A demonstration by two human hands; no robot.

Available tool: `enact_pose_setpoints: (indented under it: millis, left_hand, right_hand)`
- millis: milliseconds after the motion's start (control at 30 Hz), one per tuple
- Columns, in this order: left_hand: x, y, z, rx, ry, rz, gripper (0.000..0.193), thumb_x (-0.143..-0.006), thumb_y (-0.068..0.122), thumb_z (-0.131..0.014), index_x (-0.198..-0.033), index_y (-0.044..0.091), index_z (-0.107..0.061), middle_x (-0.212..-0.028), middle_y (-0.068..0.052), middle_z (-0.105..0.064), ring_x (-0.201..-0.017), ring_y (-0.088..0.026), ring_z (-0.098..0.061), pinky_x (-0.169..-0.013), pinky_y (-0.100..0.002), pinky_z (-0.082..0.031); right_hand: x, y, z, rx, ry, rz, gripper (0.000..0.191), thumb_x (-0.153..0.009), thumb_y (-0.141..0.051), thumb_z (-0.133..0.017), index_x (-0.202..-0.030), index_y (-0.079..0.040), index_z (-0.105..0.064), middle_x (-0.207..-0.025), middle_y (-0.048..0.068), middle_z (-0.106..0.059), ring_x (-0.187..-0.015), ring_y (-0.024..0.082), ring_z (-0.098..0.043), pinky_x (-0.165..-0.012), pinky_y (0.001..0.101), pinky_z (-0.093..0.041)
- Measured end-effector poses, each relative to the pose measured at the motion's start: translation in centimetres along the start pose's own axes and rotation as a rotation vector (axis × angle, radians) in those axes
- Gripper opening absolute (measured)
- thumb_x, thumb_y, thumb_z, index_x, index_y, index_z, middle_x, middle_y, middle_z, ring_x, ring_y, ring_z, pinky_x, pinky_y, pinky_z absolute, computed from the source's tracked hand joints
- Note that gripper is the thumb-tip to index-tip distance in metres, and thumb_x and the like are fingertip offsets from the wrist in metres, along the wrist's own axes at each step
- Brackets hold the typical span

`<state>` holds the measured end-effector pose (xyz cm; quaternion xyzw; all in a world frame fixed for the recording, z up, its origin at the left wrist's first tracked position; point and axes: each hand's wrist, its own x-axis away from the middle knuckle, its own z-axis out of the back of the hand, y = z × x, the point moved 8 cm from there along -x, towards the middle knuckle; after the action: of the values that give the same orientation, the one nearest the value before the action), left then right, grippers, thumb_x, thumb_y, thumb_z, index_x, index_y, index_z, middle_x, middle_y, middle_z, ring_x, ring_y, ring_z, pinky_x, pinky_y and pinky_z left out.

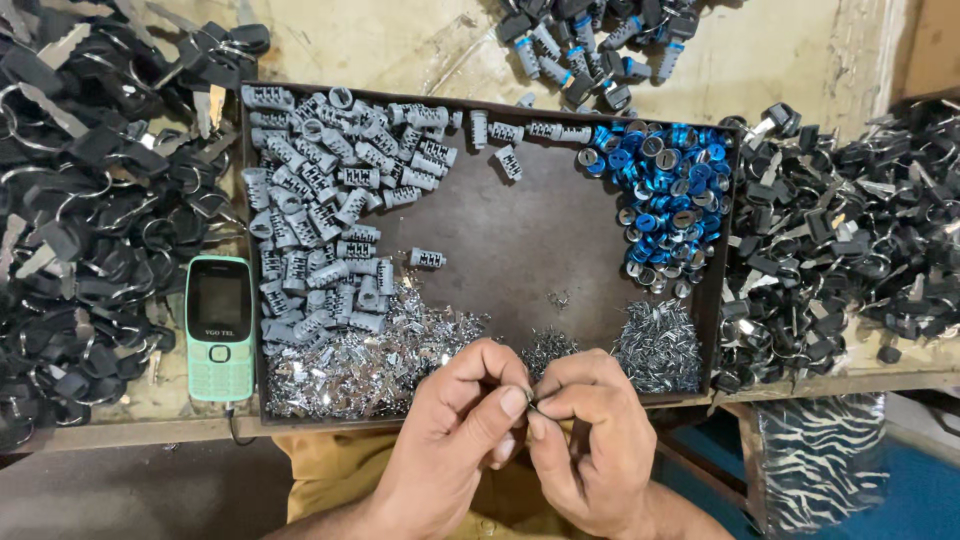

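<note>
We see both hands meeting over the near edge of a dark tray [520, 250] that sits on a worn bench [400, 45]. The left hand [455, 435] and the right hand [590, 440] come together fingertip to fingertip, and between them sits a tiny metal part [530, 403], pinched in the grip of thumb and forefinger on each side. The part is too small for us to tell its shape. Both grips are nearly closed around it.

Inside the tray, a heap of grey lock cylinders [330, 210] fills the far left corner and runs down the left wall, with one cylinder [427, 258] lying alone near the middle. Blue rings [665, 190] are piled in the far right corner. Small shiny metal pieces [370, 355] lie along the near wall, just beyond the hands, with another small heap [655, 345] to the right.

Left of the tray, touching its side, lies a pale green phone [219, 328] with a dark screen. Black-headed keys [90, 200] are heaped on the bench to the left, and more keys [850, 230] to the right. Beyond the tray's far edge lies a cluster of finished cylinders [590, 45].
</note>
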<state>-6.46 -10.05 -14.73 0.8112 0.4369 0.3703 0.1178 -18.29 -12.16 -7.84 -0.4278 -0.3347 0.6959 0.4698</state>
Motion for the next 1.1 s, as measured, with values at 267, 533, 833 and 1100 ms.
enact_pose_setpoints:
  millis: [267, 533, 833, 1100]
  left_hand:
    - [-0.1, 1.0, 0.3, -0.088, -0.019, -0.039, 0.009, -0.102, 0.013, -0.060, -0.101, 0.005, -0.057, -0.084, 0.003, -0.053, -0.068, -0.004, -0.047, -0.058, -0.021, -0.039]
    - [-0.9, 1.9, 0.9, -0.067, -0.047, 0.034, 0.005, -0.099, 0.004, -0.062, -0.096, 0.005, -0.057, -0.079, 0.003, -0.051, -0.065, -0.005, -0.045, -0.056, -0.022, -0.038]
    - [1.2, 6.3, 5.1, 0.084, 0.011, -0.028, 0.006, -0.099, 0.007, -0.059, -0.095, 0.004, -0.055, -0.076, 0.001, -0.052, -0.064, -0.007, -0.045, -0.056, -0.023, -0.035]
    - [3.0, 8.8, 6.8, 0.004, 0.010, -0.126, 0.010, -0.099, 0.008, -0.061, -0.092, 0.006, -0.055, -0.075, 0.002, -0.050, -0.063, -0.005, -0.043, -0.054, -0.022, -0.033]
  right_hand:
    - [-0.9, -0.2, -0.2, 0.013, -0.030, -0.003, 0.023, -0.088, 0.002, -0.073, -0.103, -0.004, -0.058, -0.098, 0.012, -0.066, -0.083, 0.019, -0.065, -0.073, 0.0296, -0.055]
    - [-0.8, 2.4, -0.4, -0.174, 0.020, -0.219, 0.021, -0.080, 0.008, -0.078, -0.095, 0.000, -0.066, -0.096, 0.013, -0.071, -0.079, 0.020, -0.069, -0.070, 0.0272, -0.056]
    - [-11.7, 0.0, -3.5, 0.328, -0.194, 0.034, 0.023, -0.083, -0.005, -0.083, -0.099, -0.004, -0.066, -0.103, 0.010, -0.069, -0.092, 0.025, -0.070, -0.080, 0.0322, -0.055]
    - [-16.1, -4.8, -13.0, 0.518, -0.507, 0.414, 0.030, -0.077, -0.008, -0.082, -0.101, -0.005, -0.065, -0.099, 0.015, -0.066, -0.089, 0.037, -0.067, -0.076, 0.0437, -0.053]
